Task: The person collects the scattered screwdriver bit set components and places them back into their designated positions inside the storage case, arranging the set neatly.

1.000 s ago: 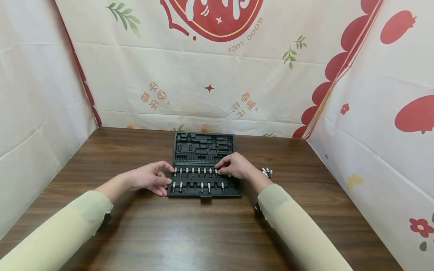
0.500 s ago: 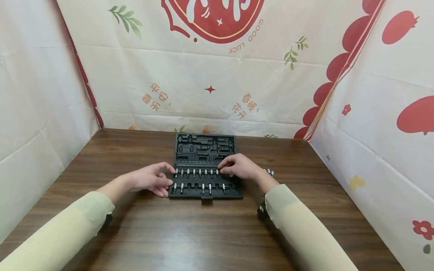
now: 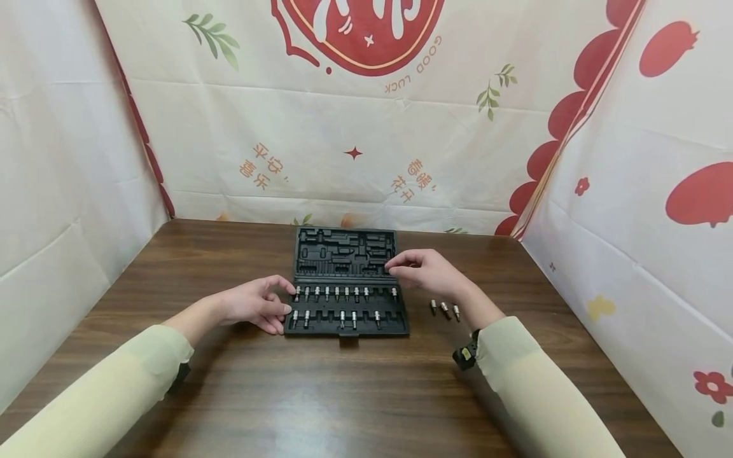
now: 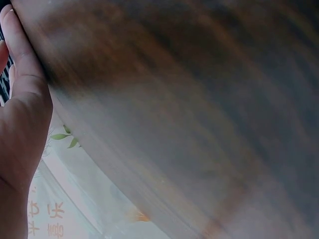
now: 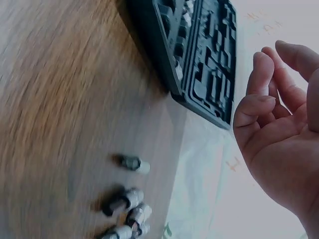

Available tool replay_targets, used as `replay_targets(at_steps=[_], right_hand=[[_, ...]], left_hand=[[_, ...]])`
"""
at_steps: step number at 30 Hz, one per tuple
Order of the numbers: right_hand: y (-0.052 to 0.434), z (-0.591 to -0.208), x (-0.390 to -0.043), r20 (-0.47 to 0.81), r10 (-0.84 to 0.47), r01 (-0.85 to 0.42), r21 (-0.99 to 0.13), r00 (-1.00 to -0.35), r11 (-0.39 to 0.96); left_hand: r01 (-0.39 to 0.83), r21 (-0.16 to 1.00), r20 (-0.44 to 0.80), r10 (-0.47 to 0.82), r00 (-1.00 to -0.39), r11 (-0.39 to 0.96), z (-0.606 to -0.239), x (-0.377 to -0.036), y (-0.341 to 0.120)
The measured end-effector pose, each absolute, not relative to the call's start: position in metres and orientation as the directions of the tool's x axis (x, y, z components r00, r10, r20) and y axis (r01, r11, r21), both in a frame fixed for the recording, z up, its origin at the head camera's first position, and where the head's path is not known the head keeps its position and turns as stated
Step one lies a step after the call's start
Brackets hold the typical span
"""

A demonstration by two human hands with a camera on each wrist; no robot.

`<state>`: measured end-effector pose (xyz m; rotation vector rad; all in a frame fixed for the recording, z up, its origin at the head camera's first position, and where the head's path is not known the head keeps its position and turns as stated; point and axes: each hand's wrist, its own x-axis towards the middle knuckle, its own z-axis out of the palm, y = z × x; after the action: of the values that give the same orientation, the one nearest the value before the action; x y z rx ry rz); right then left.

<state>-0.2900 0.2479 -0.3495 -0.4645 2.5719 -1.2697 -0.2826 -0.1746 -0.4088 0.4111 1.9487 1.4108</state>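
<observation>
Bits [image 3: 336, 293] stand in rows in the black case [image 3: 345, 324] at frame centre on the bench [image 3: 229, 381]. Right hand [image 3: 426, 272] hovers over the case's right edge, grip released, empty. Left hand [image 3: 254, 308] touches the left edge, fingers relaxed; its wrist view is blurred. Loose bits [image 3: 445, 309] lie right of the case.
</observation>
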Motion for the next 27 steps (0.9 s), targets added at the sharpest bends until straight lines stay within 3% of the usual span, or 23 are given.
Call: replay_targets(at_steps=[10,27], right_hand=[[0.294,-0.346,-0.282,-0.019,-0.315,-0.171,-0.807,-0.949,0.565],[0.353,-0.365,-0.262,-0.078,-0.277,-0.115,-0.777,-0.958,0.619]], left_hand=[[-0.134,0.921,-0.345,0.607,-0.716,0.365,-0.409,-0.282,-0.175],[-0.139,0.917,-0.355,0.602,-0.715,0.375,-0.409,-0.285,-0.174]])
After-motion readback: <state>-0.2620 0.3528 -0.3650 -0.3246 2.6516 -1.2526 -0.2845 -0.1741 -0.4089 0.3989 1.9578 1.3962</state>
